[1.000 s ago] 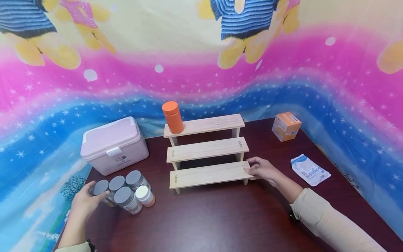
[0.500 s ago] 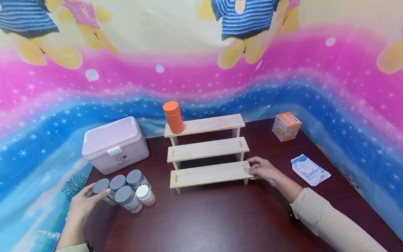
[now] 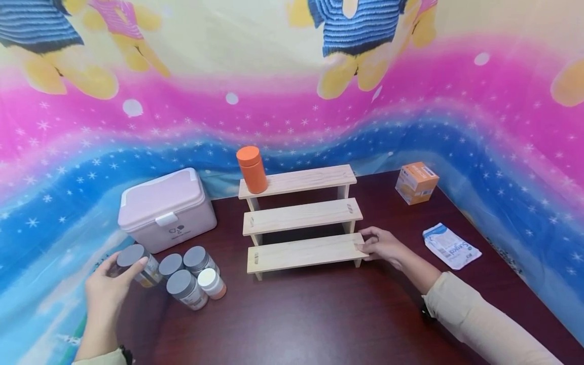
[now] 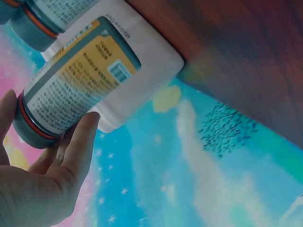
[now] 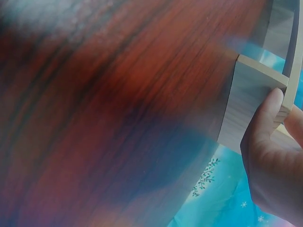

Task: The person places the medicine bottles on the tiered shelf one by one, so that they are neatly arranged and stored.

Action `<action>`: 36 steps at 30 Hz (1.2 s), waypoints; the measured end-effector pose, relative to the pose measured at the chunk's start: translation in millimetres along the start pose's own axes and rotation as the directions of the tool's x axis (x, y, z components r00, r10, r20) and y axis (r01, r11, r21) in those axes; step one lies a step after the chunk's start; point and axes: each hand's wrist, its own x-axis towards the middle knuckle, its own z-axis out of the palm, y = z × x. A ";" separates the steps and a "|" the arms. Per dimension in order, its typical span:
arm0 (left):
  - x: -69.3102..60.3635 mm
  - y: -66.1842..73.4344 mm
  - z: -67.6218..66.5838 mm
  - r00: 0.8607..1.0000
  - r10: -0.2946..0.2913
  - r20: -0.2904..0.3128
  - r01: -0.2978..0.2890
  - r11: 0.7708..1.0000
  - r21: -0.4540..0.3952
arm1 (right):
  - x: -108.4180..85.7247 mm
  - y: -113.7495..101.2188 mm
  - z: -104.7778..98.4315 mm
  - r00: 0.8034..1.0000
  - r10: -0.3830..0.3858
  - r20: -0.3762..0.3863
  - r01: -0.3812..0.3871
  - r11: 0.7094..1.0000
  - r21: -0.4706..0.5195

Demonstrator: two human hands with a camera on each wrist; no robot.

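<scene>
My left hand (image 3: 105, 291) grips a grey-lidded supplement bottle (image 3: 149, 272) near its lid, at the left of the head view. In the left wrist view that bottle (image 4: 78, 87) shows a white and yellow label with a barcode, and the fingers and thumb close round its lid end. Beside it stand several more bottles: grey-lidded ones (image 3: 186, 289) and a small white-capped one (image 3: 211, 284). My right hand (image 3: 383, 248) holds the right end of the lowest step of a three-tier wooden rack (image 3: 303, 253). Its thumb (image 5: 273, 101) presses the wood in the right wrist view.
An orange bottle (image 3: 253, 171) stands on the rack's top step, at the left. Behind the bottles sits a pink lidded box (image 3: 166, 208). An orange carton (image 3: 416, 183) and a white-and-blue packet (image 3: 451, 247) lie on the dark table (image 3: 292, 319) at right.
My left hand has lifted the grey-lidded supplement bottle out of the group and moved it up and to the left. My right hand keeps its place on the rack.
</scene>
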 end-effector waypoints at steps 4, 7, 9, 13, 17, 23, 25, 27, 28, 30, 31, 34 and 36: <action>-1.8 12.9 -5.0 0.998 0.033 -0.057 -0.034 0.999 -0.013 | -1.2 -0.3 -0.6 1.000 -0.001 0.003 0.001 1.000 0.007; -4.0 24.4 -9.2 0.993 0.049 -0.105 -0.050 0.999 -0.006 | -2.9 -0.6 -0.2 1.000 -0.003 0.012 0.003 1.000 0.016; -6.2 32.5 -12.5 0.991 0.058 -0.122 -0.060 0.998 -0.013 | -4.2 -0.7 -0.2 1.000 -0.010 0.020 0.009 1.000 0.020; -12.8 51.9 -18.8 0.988 0.077 -0.133 -0.085 0.995 -0.054 | -6.2 -1.0 -0.2 0.999 -0.023 0.028 0.023 0.999 0.027; -20.5 73.8 -20.1 0.987 0.122 -0.108 -0.132 0.987 -0.089 | -7.1 -1.6 -0.1 0.999 -0.029 0.026 0.029 0.999 0.030; -31.1 101.8 -10.2 0.972 0.234 -0.010 -0.234 0.969 -0.085 | -5.8 -1.2 0.1 0.999 -0.028 0.024 0.028 0.999 0.030; -32.8 109.3 -5.0 0.958 0.287 0.018 -0.284 0.955 -0.088 | -5.5 -0.6 0.2 0.999 -0.030 0.028 0.029 0.999 0.032; -33.9 116.2 1.2 0.938 0.345 0.037 -0.340 0.936 -0.095 | -4.7 0.9 -0.1 0.999 -0.026 0.025 0.026 0.999 0.036; -34.2 119.6 4.5 0.927 0.371 0.048 -0.365 0.925 -0.101 | -4.4 1.9 -0.6 0.999 -0.031 0.028 0.030 0.999 0.037; -35.7 127.4 10.9 0.905 0.418 0.073 -0.407 0.904 -0.130 | -4.0 3.2 -0.9 0.999 -0.034 0.027 0.033 0.999 0.041; -36.8 131.5 14.4 0.894 0.440 0.081 -0.426 0.893 -0.146 | -3.4 3.9 -1.0 0.999 -0.034 0.025 0.033 0.998 0.044; -40.0 144.9 25.2 0.863 0.493 0.109 -0.470 0.864 -0.182 | -2.4 4.4 -0.7 0.999 -0.042 0.024 0.041 0.998 0.050; -42.0 154.5 32.3 0.844 0.519 0.136 -0.490 0.849 -0.199 | -1.6 3.8 0.4 0.999 -0.041 0.021 0.040 0.998 0.050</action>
